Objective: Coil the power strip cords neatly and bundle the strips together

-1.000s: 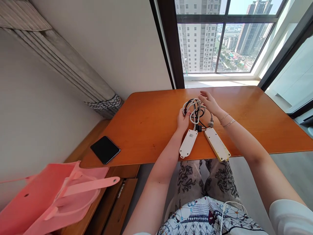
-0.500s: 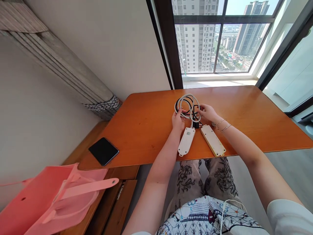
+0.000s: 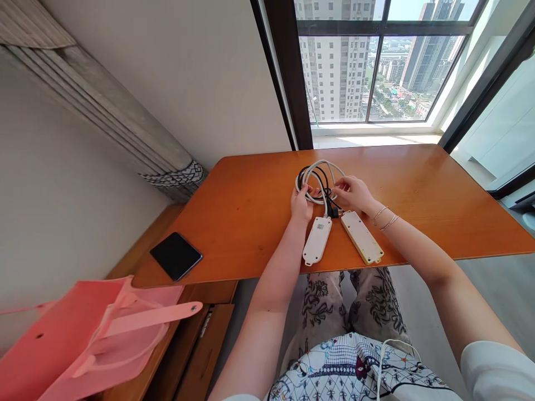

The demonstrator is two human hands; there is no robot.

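Note:
Two power strips lie side by side on the orange wooden table (image 3: pixel 438 189): a white one (image 3: pixel 316 240) and a yellowish one (image 3: pixel 361 236). Beyond them their cords form a tangled coil (image 3: pixel 320 179) of white and black cable. My left hand (image 3: pixel 301 203) is closed on the left side of the coil, just above the white strip. My right hand (image 3: pixel 353 193) pinches the cords at the coil's right side, above the yellowish strip. Thin bracelets circle my right wrist.
A black phone (image 3: pixel 176 255) lies at the table's near left corner. A pink bag (image 3: pixel 96 334) sits low on the left beside a wooden drawer unit (image 3: pixel 200 345). A folded grey mat leans on the wall. Large windows stand behind the table.
My right hand came down from above the coil and closed on the cords near the strips. The coil spread wider and flatter. My left hand kept its grip.

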